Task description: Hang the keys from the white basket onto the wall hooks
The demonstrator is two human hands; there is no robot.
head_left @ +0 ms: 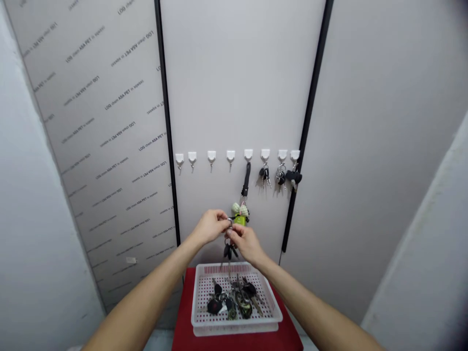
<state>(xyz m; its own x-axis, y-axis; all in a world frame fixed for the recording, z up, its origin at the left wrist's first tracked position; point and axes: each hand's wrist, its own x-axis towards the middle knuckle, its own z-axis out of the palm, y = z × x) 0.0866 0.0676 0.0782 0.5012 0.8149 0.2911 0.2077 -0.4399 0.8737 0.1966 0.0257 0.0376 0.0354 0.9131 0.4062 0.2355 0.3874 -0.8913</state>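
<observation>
My left hand (213, 225) and my right hand (245, 241) meet above the basket, both closed on a bunch of keys (229, 250). The left fingers pinch its metal ring (229, 223) near the top. My right thumb and fingers grip just below, and dark-headed keys dangle under them. Right behind my hands hangs a black strap (246, 180) with a green-and-white bow (240, 209) and a bright green tag (240, 220), on a white wall hook (248, 155). Below stands a white plastic basket (237, 325) with several keys (243, 297) in it.
The basket rests on a red surface (186, 312) against the wall panel (241, 73). Several white hooks run in a row; the right ones carry key bunches (264, 174), (281, 176) and dark keys (294, 176). Black strips (166, 97) edge the panel.
</observation>
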